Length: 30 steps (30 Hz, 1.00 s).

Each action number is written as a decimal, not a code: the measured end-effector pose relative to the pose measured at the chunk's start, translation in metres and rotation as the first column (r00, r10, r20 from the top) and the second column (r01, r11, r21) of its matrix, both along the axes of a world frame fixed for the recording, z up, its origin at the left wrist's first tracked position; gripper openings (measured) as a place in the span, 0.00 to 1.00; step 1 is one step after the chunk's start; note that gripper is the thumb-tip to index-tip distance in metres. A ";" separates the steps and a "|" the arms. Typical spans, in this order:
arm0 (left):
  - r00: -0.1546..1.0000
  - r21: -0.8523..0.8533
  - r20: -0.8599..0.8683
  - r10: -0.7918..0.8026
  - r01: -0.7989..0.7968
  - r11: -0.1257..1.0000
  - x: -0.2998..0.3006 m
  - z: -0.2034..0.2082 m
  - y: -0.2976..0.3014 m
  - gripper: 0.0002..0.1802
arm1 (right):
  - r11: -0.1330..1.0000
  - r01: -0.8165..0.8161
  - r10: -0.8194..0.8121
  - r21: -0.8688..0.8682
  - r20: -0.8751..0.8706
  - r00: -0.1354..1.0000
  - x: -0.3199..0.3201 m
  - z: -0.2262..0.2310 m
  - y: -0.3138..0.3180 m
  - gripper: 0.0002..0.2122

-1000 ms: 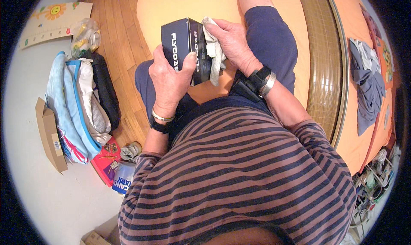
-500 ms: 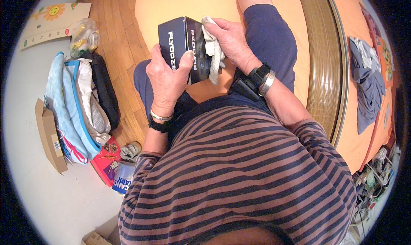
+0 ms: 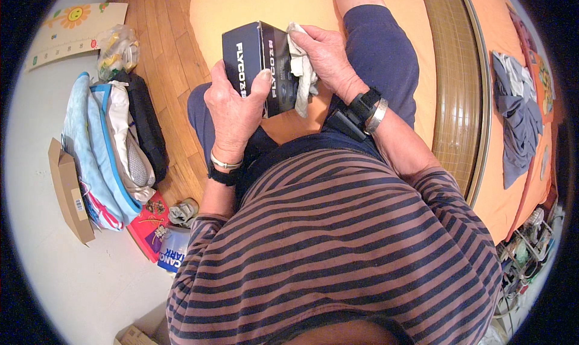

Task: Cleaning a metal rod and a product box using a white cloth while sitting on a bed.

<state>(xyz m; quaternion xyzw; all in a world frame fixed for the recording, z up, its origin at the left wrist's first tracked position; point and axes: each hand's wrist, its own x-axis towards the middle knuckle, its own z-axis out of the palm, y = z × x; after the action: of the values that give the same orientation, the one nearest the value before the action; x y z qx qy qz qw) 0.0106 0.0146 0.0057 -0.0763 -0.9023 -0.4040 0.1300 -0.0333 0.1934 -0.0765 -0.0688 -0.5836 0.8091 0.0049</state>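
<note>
A dark-blue carton [image 3: 242, 51] sits between left hand's [image 3: 232, 111] gripping thumb and fingers; right hand [image 3: 329, 60] pinches white cloth [image 3: 300, 66].

Dark blue box [image 3: 253, 56]: rectangular, pale lettering, held tilted, two faces visible. Whitish cloth [image 3: 302, 68]: crumpled, at box's right side.

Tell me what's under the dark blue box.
Past the edges of the box, yellow fabric and navy shorts show. Most fingers of the left hand and whatever lies directly beneath are covered.
</note>
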 end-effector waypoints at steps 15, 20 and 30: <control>1.000 0.015 -0.011 -0.009 0.009 1.000 -0.001 -0.001 -0.001 0.31 | 0.998 0.021 -0.017 -0.053 0.069 0.997 -0.001 -0.004 0.000 0.16; 1.000 0.029 -0.006 -0.011 0.012 1.000 -0.002 -0.005 -0.003 0.33 | 1.000 0.028 -0.028 -0.003 0.046 0.999 0.000 -0.005 -0.001 0.15; 1.000 0.030 -0.019 -0.008 0.009 1.000 -0.001 -0.004 -0.003 0.33 | 0.998 0.033 -0.029 -0.047 0.083 0.996 0.001 -0.004 -0.002 0.14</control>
<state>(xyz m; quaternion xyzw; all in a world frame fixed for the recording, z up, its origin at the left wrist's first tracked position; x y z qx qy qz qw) 0.0092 0.0114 0.0014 -0.0820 -0.8945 -0.4173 0.1377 -0.0324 0.1918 -0.0810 -0.1114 -0.5624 0.8193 -0.0082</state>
